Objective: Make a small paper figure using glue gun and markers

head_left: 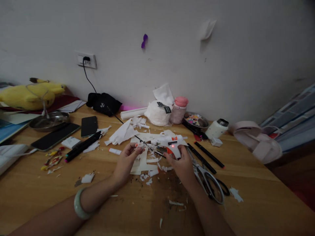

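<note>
My right hand (pixel 183 165) is closed around the handle of a white and orange hot glue gun (pixel 174 149), whose small red light glows. Close to its thumb ends a thin dark stick-like piece (pixel 158 153). My left hand (pixel 126 160) is closed in a pinch beside a small whitish bit; what its fingertips hold is too small to make out. Beneath and between both hands lie cut pieces of pale card (pixel 140 165) and torn white paper (pixel 123 131). Large scissors (pixel 209 183) rest by my right wrist.
Black markers (pixel 209 155) lie right of the hands, more (pixel 83 146) at left beside a phone (pixel 89 126). Behind stand a white tissue bundle (pixel 158 113), a pink-lidded jar (pixel 179 109), a metal bowl (pixel 196 120) and a white bottle (pixel 217 128). Paper scraps litter the wooden table (pixel 253 193).
</note>
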